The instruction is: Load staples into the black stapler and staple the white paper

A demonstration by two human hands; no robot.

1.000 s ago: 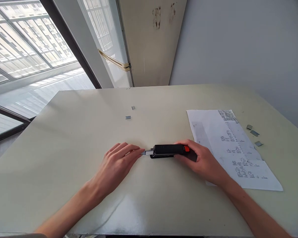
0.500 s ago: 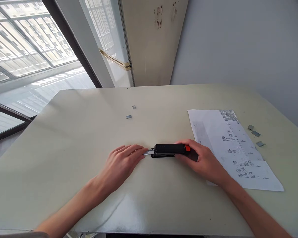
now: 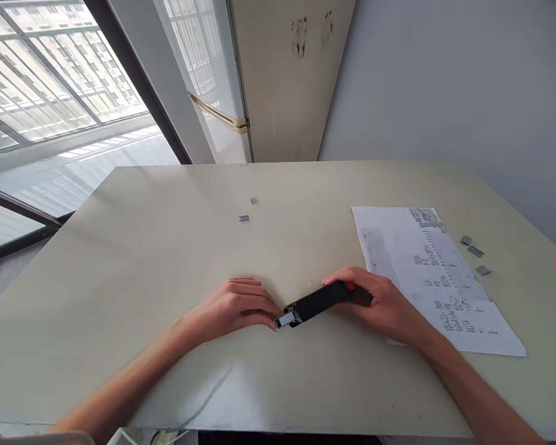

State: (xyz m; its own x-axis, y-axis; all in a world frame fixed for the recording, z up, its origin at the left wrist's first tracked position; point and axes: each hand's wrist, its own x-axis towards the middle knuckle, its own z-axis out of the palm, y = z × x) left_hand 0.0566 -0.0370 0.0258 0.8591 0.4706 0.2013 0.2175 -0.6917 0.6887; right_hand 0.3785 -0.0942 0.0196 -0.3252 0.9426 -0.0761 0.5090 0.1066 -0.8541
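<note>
A black stapler (image 3: 317, 304) with a red end lies at a slant over the middle of the table, its left end nearer the front edge. My right hand (image 3: 375, 303) is wrapped round its red end, thumb and fingers on either side. From the stapler's left end a short metal tray (image 3: 286, 319) sticks out. The fingertips of my left hand (image 3: 248, 306) are at the tip of that tray, fingers bent and close together; whether they pinch it is hard to tell.
A printed paper sheet (image 3: 398, 247) lies to the right, partly under my right hand. Two small staple strips (image 3: 244, 218) are at the back, and several more (image 3: 475, 251) lie right of the paper on the table (image 3: 120, 296).
The stapler has turned, its left end swinging toward the front edge and its top now showing more. My left hand has shifted slightly right and forward-facing fingers have bent down.
</note>
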